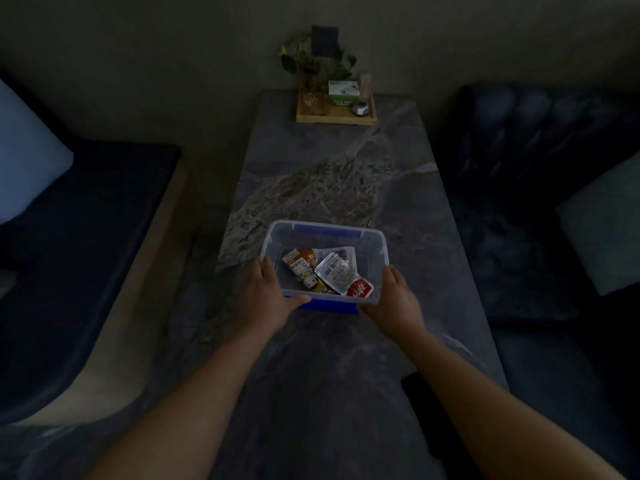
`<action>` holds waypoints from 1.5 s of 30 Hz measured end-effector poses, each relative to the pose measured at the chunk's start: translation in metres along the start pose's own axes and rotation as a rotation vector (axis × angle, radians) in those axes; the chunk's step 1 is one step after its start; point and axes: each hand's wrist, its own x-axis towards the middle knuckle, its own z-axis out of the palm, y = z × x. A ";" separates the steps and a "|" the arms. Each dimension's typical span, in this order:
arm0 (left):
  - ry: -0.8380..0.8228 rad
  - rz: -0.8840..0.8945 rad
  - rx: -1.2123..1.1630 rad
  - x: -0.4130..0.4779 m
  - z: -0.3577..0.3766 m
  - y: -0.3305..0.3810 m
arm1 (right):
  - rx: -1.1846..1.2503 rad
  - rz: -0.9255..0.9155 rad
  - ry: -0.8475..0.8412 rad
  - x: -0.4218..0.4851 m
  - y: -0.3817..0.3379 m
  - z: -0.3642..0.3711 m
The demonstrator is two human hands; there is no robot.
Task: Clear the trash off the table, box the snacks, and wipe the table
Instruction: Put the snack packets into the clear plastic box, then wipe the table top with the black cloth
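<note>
A clear plastic box (pixel 372 239) with blue handles stands on the grey marble table (pixel 311 174), near the middle. Several snack packets (pixel 329 271) lie inside it, among them a red one and a silver one. My left hand (pixel 272 294) grips the box's near left corner, thumb along the front rim. My right hand (pixel 394 296) holds the near right corner. Both arms reach forward from the bottom of the view.
A wooden tray (pixel 336 114) at the table's far end carries a plant in a glass, a small green box and a small dark object. A dark flat object (pixel 420 393) lies near my right forearm. Dark sofas flank the table, with pale cushions (pixel 27 161) on them.
</note>
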 end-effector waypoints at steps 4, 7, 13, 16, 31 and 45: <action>0.036 0.002 -0.005 0.021 0.002 0.008 | 0.013 -0.017 -0.001 0.025 -0.003 -0.008; 0.054 0.006 0.008 0.035 0.005 0.012 | 0.030 -0.034 0.013 0.039 -0.004 -0.010; 0.073 0.005 0.018 0.049 0.010 0.014 | 0.045 -0.030 0.018 0.057 -0.002 -0.009; 0.071 0.009 0.020 0.053 0.010 0.016 | 0.069 -0.038 0.042 0.062 -0.001 -0.008; 0.067 0.059 0.078 0.044 0.006 0.012 | 0.207 0.017 -0.027 0.046 0.005 -0.018; -0.011 0.528 0.001 -0.190 0.052 -0.030 | -0.004 -0.088 -0.056 -0.131 0.089 -0.013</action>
